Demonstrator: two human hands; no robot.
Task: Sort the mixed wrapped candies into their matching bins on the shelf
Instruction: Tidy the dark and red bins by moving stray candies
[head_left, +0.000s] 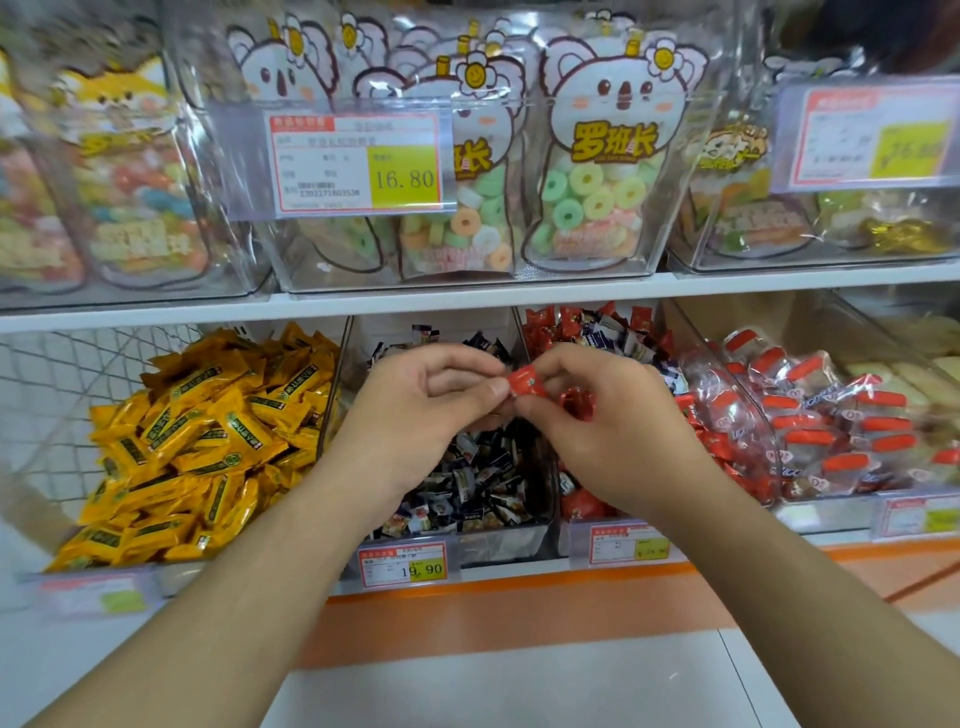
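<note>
Two hands meet over the lower shelf: the left hand (431, 387) and the right hand (597, 400) each pinch an end of one red wrapped candy (525, 382), held above the dark-wrapper bin (498, 545) and apart from its contents. A sound way to finish the step, by the look of it, is to let the left fingers go and carry the candy toward 3 o'clock, dropping it low into the red-wrapper bin (613, 540) so it cannot bounce out. That bin, at 3 o'clock, holds red candies with several dark strays on top. At 9 o'clock the yellow-wrapper bin (182, 569) is heaped with yellow packets; further toward 3 o'clock lies a bin of clear red-banded packs (831, 421). Koala-printed pouches (597, 171) stand at 12 o'clock
</note>
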